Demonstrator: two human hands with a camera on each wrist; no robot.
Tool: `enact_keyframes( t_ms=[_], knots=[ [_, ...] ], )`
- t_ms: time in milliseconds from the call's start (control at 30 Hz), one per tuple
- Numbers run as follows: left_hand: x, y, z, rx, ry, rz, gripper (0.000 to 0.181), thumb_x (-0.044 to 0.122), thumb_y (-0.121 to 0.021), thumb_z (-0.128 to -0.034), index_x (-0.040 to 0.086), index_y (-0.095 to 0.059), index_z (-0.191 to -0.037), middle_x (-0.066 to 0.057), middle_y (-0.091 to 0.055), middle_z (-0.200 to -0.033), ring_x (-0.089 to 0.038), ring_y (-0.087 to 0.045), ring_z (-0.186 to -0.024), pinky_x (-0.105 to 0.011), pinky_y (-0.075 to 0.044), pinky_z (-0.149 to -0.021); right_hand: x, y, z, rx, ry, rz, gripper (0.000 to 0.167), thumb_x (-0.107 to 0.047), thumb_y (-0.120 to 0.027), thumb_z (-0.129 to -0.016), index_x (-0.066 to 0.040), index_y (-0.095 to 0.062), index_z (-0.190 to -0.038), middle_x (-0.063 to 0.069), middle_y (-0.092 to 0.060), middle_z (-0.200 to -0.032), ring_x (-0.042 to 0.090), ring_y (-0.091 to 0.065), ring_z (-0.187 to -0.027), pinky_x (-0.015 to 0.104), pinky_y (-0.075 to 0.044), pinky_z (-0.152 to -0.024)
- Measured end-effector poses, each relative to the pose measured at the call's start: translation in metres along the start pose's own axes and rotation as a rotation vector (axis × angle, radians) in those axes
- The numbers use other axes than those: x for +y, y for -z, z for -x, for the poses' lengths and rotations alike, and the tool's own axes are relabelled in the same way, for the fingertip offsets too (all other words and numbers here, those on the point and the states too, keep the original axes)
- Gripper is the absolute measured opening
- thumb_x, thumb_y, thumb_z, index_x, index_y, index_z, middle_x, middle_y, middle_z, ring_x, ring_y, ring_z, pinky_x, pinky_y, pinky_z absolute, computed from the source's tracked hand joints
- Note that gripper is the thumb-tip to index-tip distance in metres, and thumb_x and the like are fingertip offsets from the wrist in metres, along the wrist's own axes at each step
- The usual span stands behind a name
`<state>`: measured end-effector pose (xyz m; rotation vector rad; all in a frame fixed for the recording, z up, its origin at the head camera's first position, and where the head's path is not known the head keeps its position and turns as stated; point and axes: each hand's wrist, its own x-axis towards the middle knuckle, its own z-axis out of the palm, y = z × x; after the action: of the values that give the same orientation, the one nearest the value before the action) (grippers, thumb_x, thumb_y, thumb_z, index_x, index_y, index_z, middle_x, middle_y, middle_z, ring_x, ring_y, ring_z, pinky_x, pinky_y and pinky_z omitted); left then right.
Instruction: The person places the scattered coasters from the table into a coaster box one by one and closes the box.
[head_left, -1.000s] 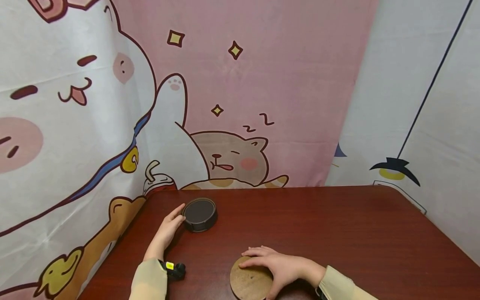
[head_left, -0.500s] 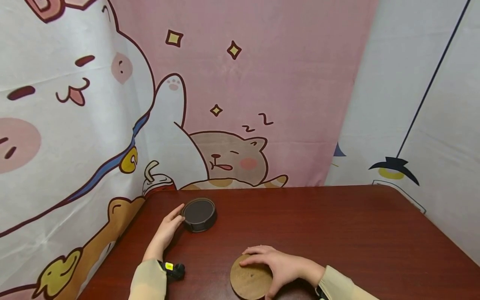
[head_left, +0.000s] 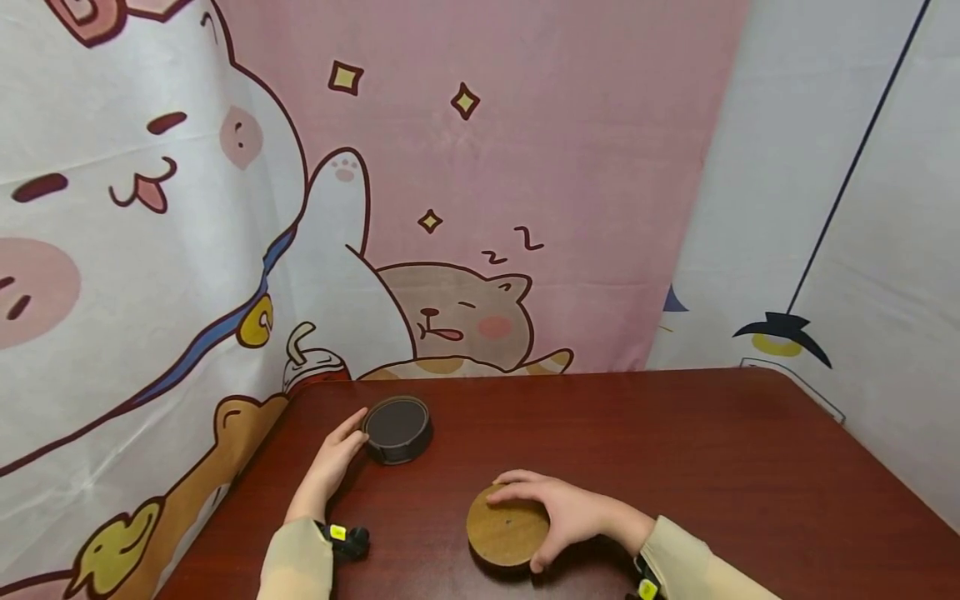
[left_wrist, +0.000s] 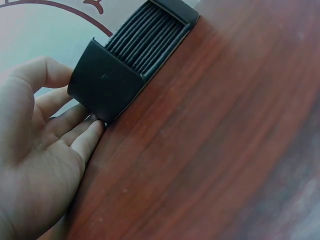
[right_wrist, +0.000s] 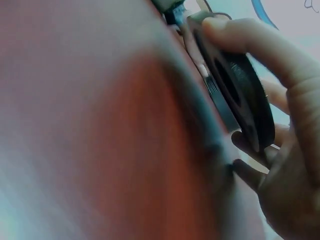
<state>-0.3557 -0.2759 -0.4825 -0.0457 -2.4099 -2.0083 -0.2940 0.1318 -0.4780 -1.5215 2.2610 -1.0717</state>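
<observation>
My right hand [head_left: 573, 517] grips a round disc [head_left: 504, 529] with a wood-coloured top, a small dark spot at its middle and a dark rim. In the right wrist view the disc [right_wrist: 260, 105] is tilted clear of the table, and its dark underside shows a round recess. My left hand [head_left: 335, 462] touches the left side of a round black coaster holder [head_left: 397, 423] standing on the table. Through a gap in the holder's wall [left_wrist: 105, 75], the left wrist view shows several thin black coasters stacked inside. The left thumb and fingertips rest against that wall.
Both things are on or over a reddish-brown table [head_left: 637, 450]. Behind and to the left hangs a cartoon-printed cloth [head_left: 585, 208]. A dark wrist camera [head_left: 348, 542] sits at my left cuff.
My right hand has lifted the wood-topped disc off the table and moved it slightly away from me. The left hand and the coaster holder have stayed put.
</observation>
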Motion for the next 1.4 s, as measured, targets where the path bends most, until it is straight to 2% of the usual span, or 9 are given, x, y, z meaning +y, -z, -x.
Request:
enact_keyframes(
  t_ms=[200,433,533,700,833,1000,1100,1400],
  knots=[
    [0.0,0.0,0.0,0.0,-0.012,-0.011,0.057,0.005,-0.045,-0.0962,0.006,-0.032,-0.151,-0.017,-0.021,-0.157,-0.028,-0.021,-0.142,-0.044,-0.023,-0.113,0.001,0.028,0.003,0.054,-0.058,0.032,0.084,-0.035,-0.087,-0.065,-0.025,-0.051,-0.141,0.011,-0.037,-0.148,0.02,-0.037,-0.131,0.033,-0.036,-0.101],
    [-0.001,0.0,0.001,0.006,-0.025,-0.012,0.058,0.004,-0.046,-0.0943,0.005,-0.033,-0.151,-0.018,-0.024,-0.156,-0.028,-0.023,-0.141,-0.045,-0.025,-0.112,-0.007,0.068,0.0,0.121,-0.08,0.076,0.079,-0.032,-0.088,-0.064,-0.025,-0.057,-0.136,0.003,-0.037,-0.148,0.026,-0.036,-0.131,0.034,-0.036,-0.1],
    [-0.002,0.0,0.001,0.006,-0.028,-0.007,0.058,0.004,-0.045,-0.094,0.004,-0.033,-0.15,-0.018,-0.024,-0.156,-0.028,-0.023,-0.141,-0.045,-0.025,-0.112,-0.011,0.083,-0.003,0.134,-0.088,0.09,0.079,-0.029,-0.088,-0.064,-0.024,-0.057,-0.136,0.003,-0.037,-0.148,0.026,-0.036,-0.131,0.035,-0.037,-0.099],
    [-0.002,0.0,0.001,0.004,-0.026,-0.006,0.058,0.004,-0.046,-0.0942,0.004,-0.032,-0.15,-0.018,-0.024,-0.156,-0.029,-0.023,-0.141,-0.046,-0.024,-0.112,-0.018,0.1,-0.009,0.141,-0.122,0.122,0.08,-0.034,-0.088,-0.063,-0.027,-0.057,-0.136,0.003,-0.036,-0.149,0.023,-0.035,-0.131,0.037,-0.038,-0.098],
    [-0.004,0.001,0.002,0.006,-0.024,-0.007,0.058,0.004,-0.046,-0.0942,0.004,-0.032,-0.15,-0.019,-0.024,-0.156,-0.029,-0.023,-0.141,-0.046,-0.025,-0.112,-0.021,0.108,-0.013,0.147,-0.124,0.147,0.081,-0.039,-0.087,-0.061,-0.027,-0.057,-0.136,0.002,-0.036,-0.149,0.021,-0.036,-0.13,0.037,-0.039,-0.098],
    [-0.005,0.001,0.002,0.009,-0.023,-0.003,0.058,0.004,-0.046,-0.0938,0.003,-0.033,-0.15,-0.019,-0.025,-0.156,-0.029,-0.023,-0.141,-0.045,-0.025,-0.112,-0.021,0.113,-0.014,0.151,-0.12,0.146,0.08,-0.035,-0.088,-0.062,-0.024,-0.058,-0.136,0.001,-0.036,-0.149,0.023,-0.037,-0.13,0.035,-0.038,-0.098],
    [-0.005,0.002,0.002,0.01,-0.026,-0.007,0.058,0.004,-0.046,-0.0937,0.003,-0.033,-0.15,-0.019,-0.024,-0.156,-0.029,-0.023,-0.141,-0.045,-0.025,-0.112,-0.019,0.114,-0.016,0.15,-0.118,0.139,0.08,-0.033,-0.088,-0.063,-0.022,-0.058,-0.136,0.005,-0.037,-0.149,0.025,-0.037,-0.13,0.034,-0.038,-0.098],
    [-0.002,-0.001,0.0,0.022,-0.039,-0.013,0.058,0.003,-0.046,-0.0926,0.002,-0.034,-0.15,-0.02,-0.026,-0.155,-0.031,-0.024,-0.141,-0.047,-0.025,-0.111,-0.001,0.097,-0.024,0.161,-0.13,0.107,0.077,-0.028,-0.087,-0.065,-0.024,-0.057,-0.136,0.003,-0.038,-0.148,0.024,-0.039,-0.126,0.034,-0.039,-0.095]
  ],
)
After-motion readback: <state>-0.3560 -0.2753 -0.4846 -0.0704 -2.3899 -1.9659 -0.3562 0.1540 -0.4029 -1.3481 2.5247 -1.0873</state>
